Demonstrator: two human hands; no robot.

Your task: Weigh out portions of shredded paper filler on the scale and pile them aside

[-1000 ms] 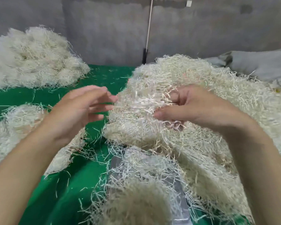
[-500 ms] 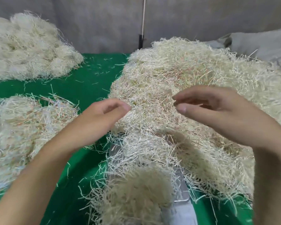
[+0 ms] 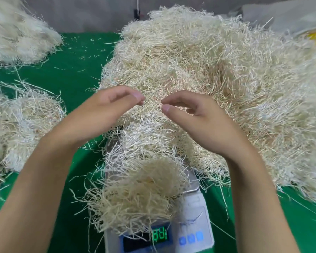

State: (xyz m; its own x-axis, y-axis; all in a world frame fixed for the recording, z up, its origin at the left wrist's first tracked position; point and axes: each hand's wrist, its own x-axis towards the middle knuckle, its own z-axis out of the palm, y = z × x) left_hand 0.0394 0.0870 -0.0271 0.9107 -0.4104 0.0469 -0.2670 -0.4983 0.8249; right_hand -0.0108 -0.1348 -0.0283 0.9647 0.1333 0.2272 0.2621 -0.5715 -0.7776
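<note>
Now both hands have come out of the big heap of shredded paper filler (image 3: 217,70). A second ago the right hand (image 3: 199,125) was buried in it, tugging at a clump. The scale (image 3: 195,225) shows fully, carrying a portion (image 3: 135,194) on its pan, green digits (image 3: 160,236) lit but too blurred to read. I'd guess the tearing is done and the reading is being checked. The left hand (image 3: 106,114) and the right hover over the heap's near edge, fingers loosely curled, thumbs apart from forefingers, with no tuft that I can see. Weighed piles (image 3: 22,125) lie left on the green surface (image 3: 71,61).
</note>
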